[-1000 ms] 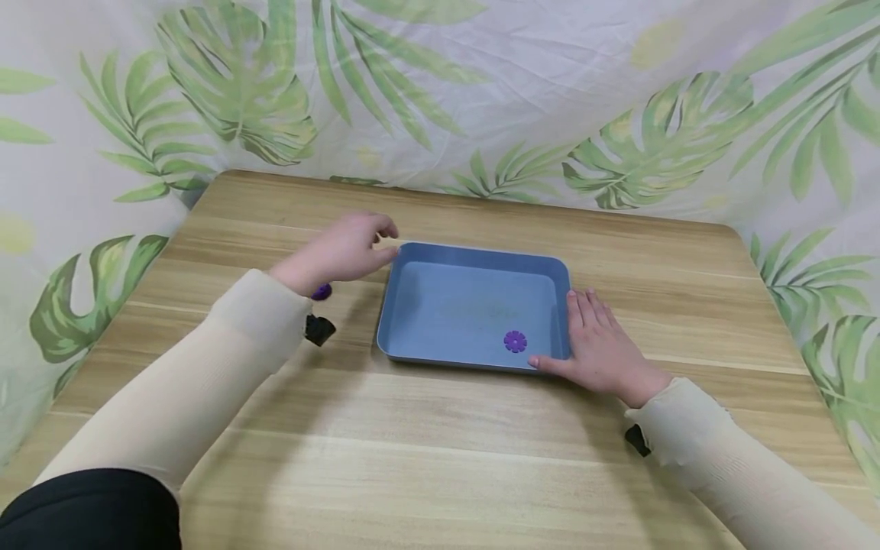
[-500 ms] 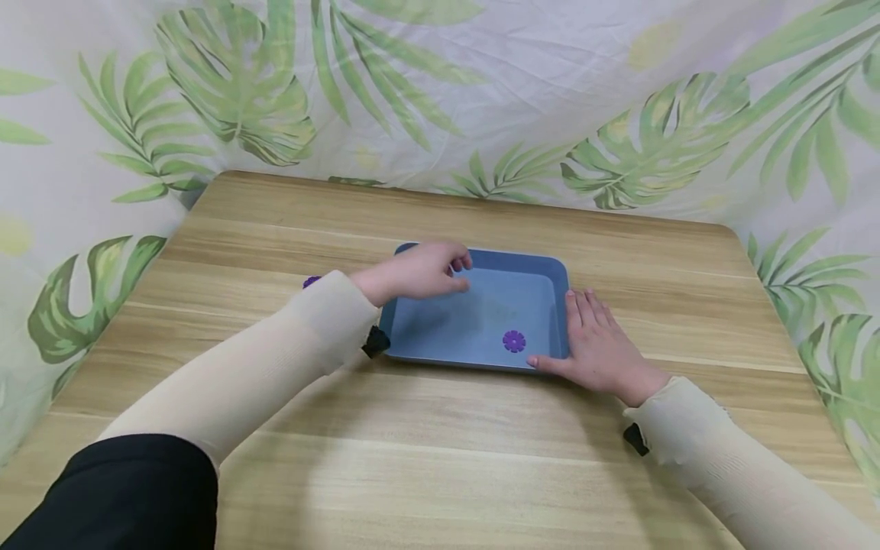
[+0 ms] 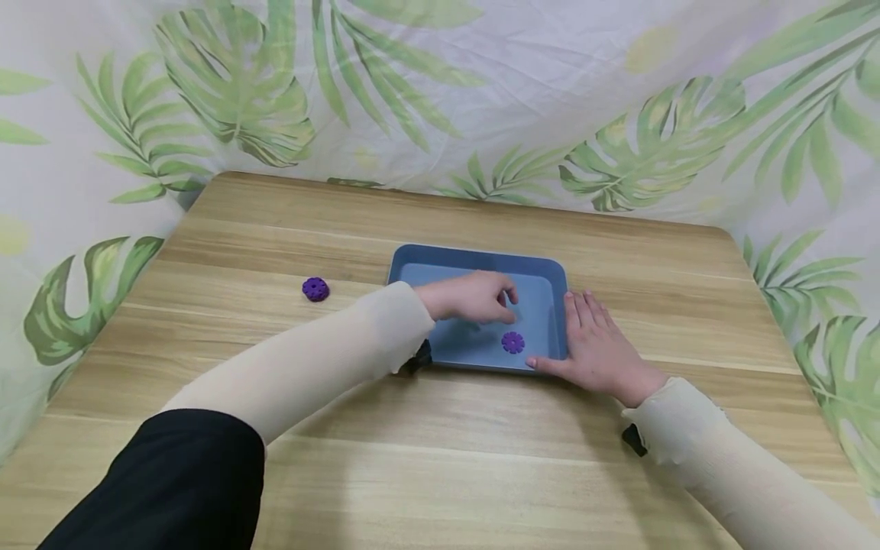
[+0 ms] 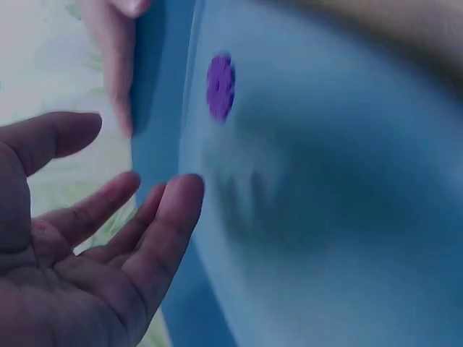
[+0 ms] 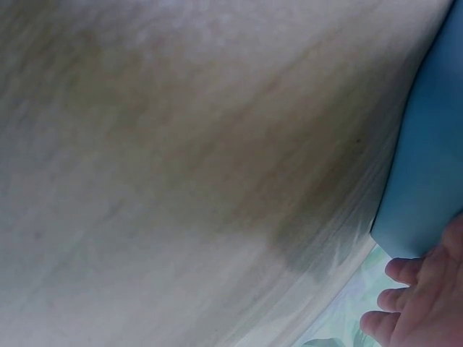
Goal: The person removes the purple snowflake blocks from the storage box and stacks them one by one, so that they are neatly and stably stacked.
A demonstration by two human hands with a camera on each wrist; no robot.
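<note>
A flower-shaped purple plastic disc with a notched edge lies flat in the front right part of the blue tray. Over the tray, my left hand hangs up and left of that disc, thumb and fingers apart with nothing between them. In the left wrist view the disc sits beyond the fingertips. Along the tray's right side my right hand rests with straight fingers, its thumb at the front right corner. The right wrist view catches only part of this hand against the tray's outer wall.
More purple discs, looking stacked, lie on the wooden table left of the tray. A leaf-patterned cloth hangs behind the table. My left forearm crosses the tray's left front corner.
My left hand has moved right, from the tray's far left corner to over its middle near the disc, uncovering the purple discs on the table. My right hand has stayed in place.
</note>
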